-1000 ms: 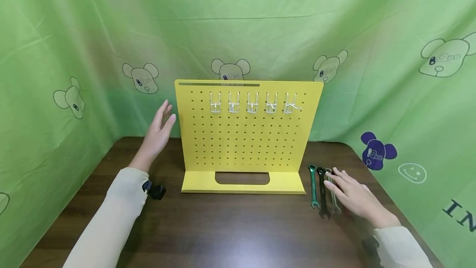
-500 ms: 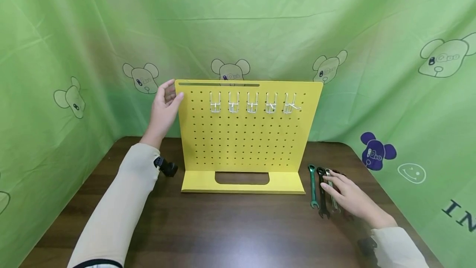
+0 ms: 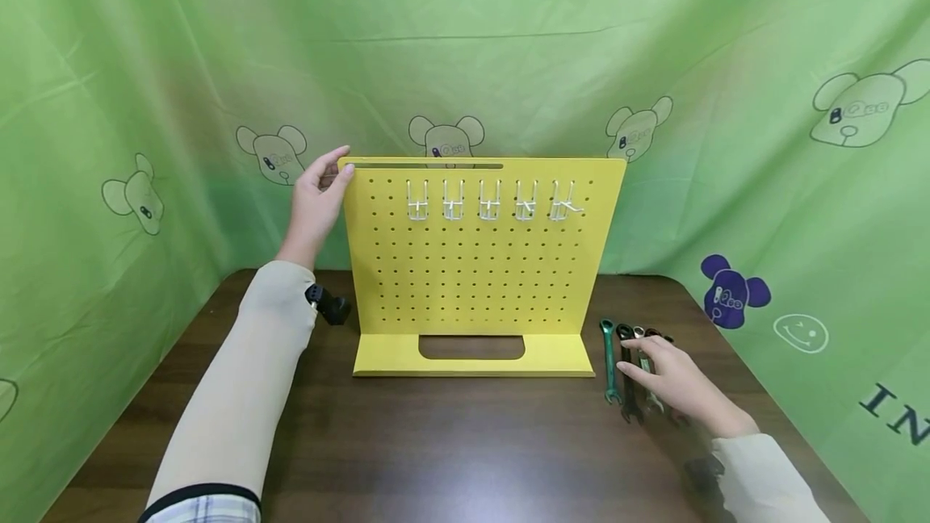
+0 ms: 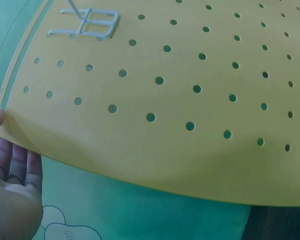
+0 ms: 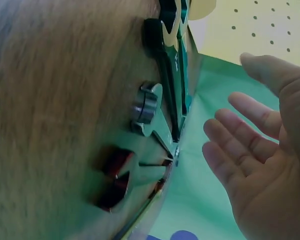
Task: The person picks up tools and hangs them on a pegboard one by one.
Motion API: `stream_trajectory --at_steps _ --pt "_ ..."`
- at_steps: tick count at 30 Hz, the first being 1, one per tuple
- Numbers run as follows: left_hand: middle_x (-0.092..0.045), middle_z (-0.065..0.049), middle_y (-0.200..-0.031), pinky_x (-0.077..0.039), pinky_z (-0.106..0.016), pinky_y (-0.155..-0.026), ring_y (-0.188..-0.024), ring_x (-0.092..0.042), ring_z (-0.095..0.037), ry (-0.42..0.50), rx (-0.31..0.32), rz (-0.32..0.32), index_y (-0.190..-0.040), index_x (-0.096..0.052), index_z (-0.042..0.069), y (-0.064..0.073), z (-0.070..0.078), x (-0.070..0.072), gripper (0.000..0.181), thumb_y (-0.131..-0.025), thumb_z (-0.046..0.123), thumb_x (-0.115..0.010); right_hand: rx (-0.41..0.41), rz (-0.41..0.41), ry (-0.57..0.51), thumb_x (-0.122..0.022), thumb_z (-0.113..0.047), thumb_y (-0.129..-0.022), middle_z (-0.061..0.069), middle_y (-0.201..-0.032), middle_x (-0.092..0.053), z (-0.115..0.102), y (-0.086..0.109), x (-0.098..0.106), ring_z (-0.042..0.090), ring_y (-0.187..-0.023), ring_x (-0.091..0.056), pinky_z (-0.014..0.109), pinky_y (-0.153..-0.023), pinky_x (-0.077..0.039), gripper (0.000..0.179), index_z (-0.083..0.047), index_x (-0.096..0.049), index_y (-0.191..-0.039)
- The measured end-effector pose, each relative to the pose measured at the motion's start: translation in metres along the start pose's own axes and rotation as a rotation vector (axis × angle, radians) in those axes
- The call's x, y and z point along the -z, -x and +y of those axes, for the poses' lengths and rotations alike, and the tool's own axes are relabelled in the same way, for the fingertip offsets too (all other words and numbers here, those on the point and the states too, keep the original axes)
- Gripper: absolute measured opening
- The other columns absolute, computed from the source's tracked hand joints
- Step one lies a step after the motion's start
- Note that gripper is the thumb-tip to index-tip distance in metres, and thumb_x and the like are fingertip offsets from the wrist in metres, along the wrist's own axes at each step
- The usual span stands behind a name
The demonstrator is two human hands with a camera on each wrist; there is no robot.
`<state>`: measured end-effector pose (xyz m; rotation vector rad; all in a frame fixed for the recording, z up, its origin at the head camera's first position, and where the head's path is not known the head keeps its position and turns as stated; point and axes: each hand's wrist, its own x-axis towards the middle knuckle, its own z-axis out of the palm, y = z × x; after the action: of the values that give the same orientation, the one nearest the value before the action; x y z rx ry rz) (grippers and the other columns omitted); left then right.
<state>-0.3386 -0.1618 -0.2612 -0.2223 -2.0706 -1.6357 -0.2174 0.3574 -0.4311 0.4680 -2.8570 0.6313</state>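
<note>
A yellow pegboard (image 3: 472, 279) stands upright on the table, with several white wire hooks (image 3: 454, 203) in a row near its top. My left hand (image 3: 314, 208) pinches its upper left corner; in the left wrist view the thumb lies at the front and the fingers are behind. Several combination wrenches lie side by side right of the board: a green wrench (image 3: 609, 361), a black wrench (image 5: 171, 85), a silver wrench (image 5: 155, 112) and a dark reddish wrench (image 5: 124, 175). Over them hovers my right hand (image 3: 679, 382), fingers relaxed and apart, holding nothing and partly hiding them.
The dark wooden table (image 3: 436, 450) ends close behind the pegboard. A green printed curtain (image 3: 465, 63) hangs around the back and both sides. The board's yellow base (image 3: 392, 355) has a wide cutout.
My left hand has moved up and right from beside the pegboard onto its upper left corner. The right hand has shifted slightly left over the wrenches.
</note>
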Motion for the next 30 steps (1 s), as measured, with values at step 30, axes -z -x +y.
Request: stream_trajectory --at_steps 30 --pt "-0.054 0.000 -0.114 -0.050 -0.027 -0.086 -0.097 -0.052 -0.011 0.170 0.122 0.060 -0.133 -0.066 0.021 -0.003 -0.002 -0.010 0.033 -0.100 0.025 -0.064 -0.436 -0.105 -0.330 -0.077 -0.028 -0.090 0.007 -0.086 -0.072 0.018 -0.030 -0.022 0.015 -0.071 -0.067 0.032 -0.065 -0.059 0.039 0.008 -0.071 -0.106"
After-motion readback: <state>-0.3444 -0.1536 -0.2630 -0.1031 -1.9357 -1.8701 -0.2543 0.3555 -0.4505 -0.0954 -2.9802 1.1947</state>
